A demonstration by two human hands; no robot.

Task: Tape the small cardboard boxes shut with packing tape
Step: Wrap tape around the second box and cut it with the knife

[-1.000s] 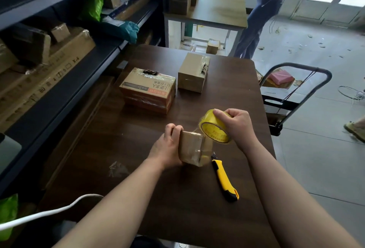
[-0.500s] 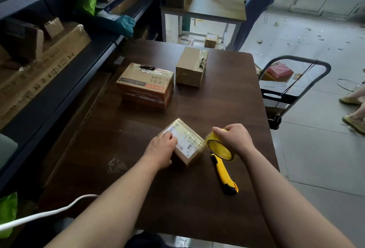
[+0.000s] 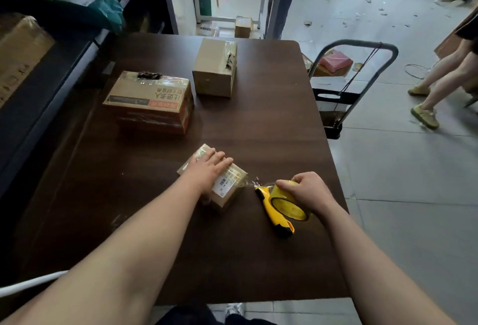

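Note:
A small cardboard box (image 3: 229,187) with a white label lies flat on the dark wooden table (image 3: 258,122). My left hand (image 3: 207,168) presses flat on its top, fingers spread. To its right my right hand (image 3: 307,191) grips a yellow roll of packing tape (image 3: 287,204), held just above the table. A clear strip of tape (image 3: 254,183) stretches from the roll to the box's right edge. A yellow and black utility knife (image 3: 274,210) rests on the table under the roll.
A printed carton (image 3: 150,102) and a plain taped box (image 3: 214,67) stand farther back on the table. Dark shelving (image 3: 38,71) runs along the left. A hand trolley (image 3: 354,81) stands off the right edge, and a person's legs (image 3: 439,76) are beyond it.
The small box has been laid flat, label up, and my left hand now presses on it. My right hand has pulled the tape roll away to the right, stretching tape out.

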